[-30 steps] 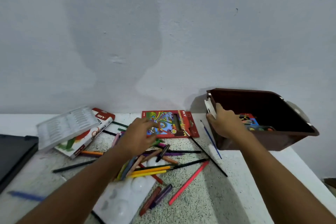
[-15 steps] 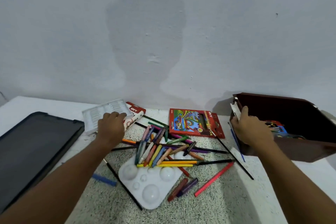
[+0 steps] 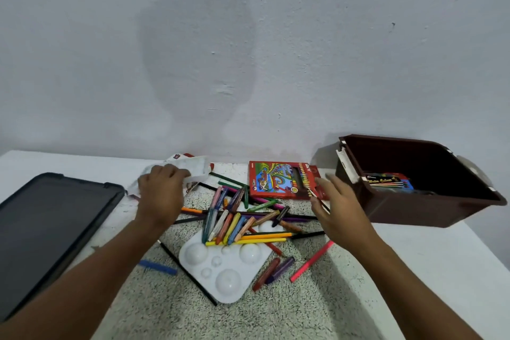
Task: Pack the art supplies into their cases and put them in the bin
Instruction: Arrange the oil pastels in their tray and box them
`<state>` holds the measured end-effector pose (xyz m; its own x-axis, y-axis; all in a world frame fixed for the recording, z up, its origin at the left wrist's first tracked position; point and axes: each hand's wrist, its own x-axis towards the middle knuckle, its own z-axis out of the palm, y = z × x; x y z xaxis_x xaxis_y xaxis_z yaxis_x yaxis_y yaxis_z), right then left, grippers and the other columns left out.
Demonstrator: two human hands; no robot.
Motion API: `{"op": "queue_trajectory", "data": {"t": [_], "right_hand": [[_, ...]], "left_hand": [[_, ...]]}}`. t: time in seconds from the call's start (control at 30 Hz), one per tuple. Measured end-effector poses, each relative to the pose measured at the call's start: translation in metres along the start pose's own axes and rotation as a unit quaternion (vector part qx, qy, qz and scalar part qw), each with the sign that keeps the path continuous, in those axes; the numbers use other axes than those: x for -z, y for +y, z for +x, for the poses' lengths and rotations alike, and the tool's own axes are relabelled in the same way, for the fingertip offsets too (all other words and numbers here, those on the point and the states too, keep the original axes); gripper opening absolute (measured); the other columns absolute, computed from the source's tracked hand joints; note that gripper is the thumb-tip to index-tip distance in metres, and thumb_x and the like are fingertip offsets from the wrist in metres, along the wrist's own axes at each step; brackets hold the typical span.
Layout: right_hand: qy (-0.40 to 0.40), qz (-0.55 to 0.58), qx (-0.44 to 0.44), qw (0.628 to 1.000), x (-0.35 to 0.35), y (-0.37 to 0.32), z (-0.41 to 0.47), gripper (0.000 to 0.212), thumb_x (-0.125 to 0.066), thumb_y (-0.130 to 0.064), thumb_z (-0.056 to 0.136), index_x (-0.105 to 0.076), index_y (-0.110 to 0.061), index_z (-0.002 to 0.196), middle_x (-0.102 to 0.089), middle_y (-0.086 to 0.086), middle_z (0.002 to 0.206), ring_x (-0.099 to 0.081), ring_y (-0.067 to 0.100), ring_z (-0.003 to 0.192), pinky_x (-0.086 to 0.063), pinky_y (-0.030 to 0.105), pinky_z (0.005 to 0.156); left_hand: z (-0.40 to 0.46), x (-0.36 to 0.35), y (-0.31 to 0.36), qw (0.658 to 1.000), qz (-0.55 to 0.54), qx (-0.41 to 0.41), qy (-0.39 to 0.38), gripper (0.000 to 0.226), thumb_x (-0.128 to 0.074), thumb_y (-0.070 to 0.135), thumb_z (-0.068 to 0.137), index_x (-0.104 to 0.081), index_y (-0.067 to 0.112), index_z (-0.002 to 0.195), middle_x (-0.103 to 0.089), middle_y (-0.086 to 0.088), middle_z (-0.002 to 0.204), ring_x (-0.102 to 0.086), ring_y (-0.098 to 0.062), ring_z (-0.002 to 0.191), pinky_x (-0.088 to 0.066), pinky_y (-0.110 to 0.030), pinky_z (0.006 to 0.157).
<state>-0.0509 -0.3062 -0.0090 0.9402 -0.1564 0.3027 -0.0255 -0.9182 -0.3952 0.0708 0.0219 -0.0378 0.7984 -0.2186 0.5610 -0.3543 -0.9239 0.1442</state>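
Note:
My left hand [image 3: 161, 194] grips a clear plastic crayon tray [image 3: 194, 171] at the back left, lifted and blurred above the red-and-white crayon box [image 3: 190, 186]. My right hand [image 3: 335, 208] hovers with fingers spread, off the bin, beside the red colour pencil box [image 3: 278, 181]. Several loose crayons [image 3: 229, 222] and pencils [image 3: 248, 240] lie heaped on the speckled tabletop, partly over a white paint palette [image 3: 223, 268]. The brown bin [image 3: 414, 210] at the right holds a watercolour pack [image 3: 389, 181].
A black bin lid [image 3: 47, 226] lies flat at the left. A blue crayon [image 3: 157, 267], a pink pencil [image 3: 310, 262] and thin black brushes [image 3: 187, 273] are scattered near the front. A wall rises right behind the table.
My left hand has taken hold of the plastic tray and raised it. My right hand has let go of the bin's rim and moved left towards the pencil box.

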Motion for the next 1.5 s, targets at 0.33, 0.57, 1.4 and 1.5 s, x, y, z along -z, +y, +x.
{"op": "queue_trajectory", "data": {"t": [0.33,0.57,1.4,1.5], "right_hand": [[-0.126,0.538,-0.173,0.815,-0.025,-0.07,-0.067,0.032,-0.062,-0.034,0.086,-0.057,-0.033,0.119,-0.068,0.009,0.11,-0.07,0.031,0.088,-0.054,0.05,0.082],[-0.239,0.616,-0.212,0.72,-0.055,-0.086,-0.111,0.036,-0.06,-0.009,0.09,-0.059,-0.022,0.124,-0.061,0.022,0.105,-0.066,0.034,0.098,-0.054,0.049,0.08],[0.061,0.138,0.031,0.988,-0.079,-0.06,-0.144,0.025,-0.06,-0.004,0.087,-0.067,-0.023,0.102,-0.06,-0.011,0.103,-0.047,0.01,0.099,-0.035,0.017,0.082],[0.051,0.064,0.034,0.996,-0.084,-0.04,-0.136,0.027,-0.061,-0.01,0.089,-0.065,-0.019,0.114,-0.061,-0.004,0.113,-0.038,0.013,0.102,-0.029,0.022,0.082]], "left_hand": [[-0.101,0.053,0.034,0.973,-0.155,-0.152,0.085,0.022,-0.05,0.019,0.091,-0.071,0.014,0.091,-0.068,-0.001,0.097,-0.055,-0.021,0.1,-0.037,-0.033,0.084],[-0.181,0.066,0.022,0.954,-0.253,-0.152,0.058,0.02,-0.053,0.01,0.092,-0.072,0.005,0.091,-0.066,-0.007,0.11,-0.057,-0.024,0.105,-0.047,-0.031,0.09],[-0.215,0.056,0.02,0.943,-0.293,0.152,-0.037,0.057,-0.053,0.051,0.074,-0.061,0.02,0.121,-0.051,0.003,0.128,-0.042,-0.013,0.119,-0.031,-0.027,0.096],[-0.215,0.058,0.02,0.948,-0.291,0.126,-0.039,0.05,-0.052,0.045,0.076,-0.062,0.018,0.117,-0.059,0.001,0.12,-0.05,-0.019,0.112,-0.035,-0.025,0.092]]}}
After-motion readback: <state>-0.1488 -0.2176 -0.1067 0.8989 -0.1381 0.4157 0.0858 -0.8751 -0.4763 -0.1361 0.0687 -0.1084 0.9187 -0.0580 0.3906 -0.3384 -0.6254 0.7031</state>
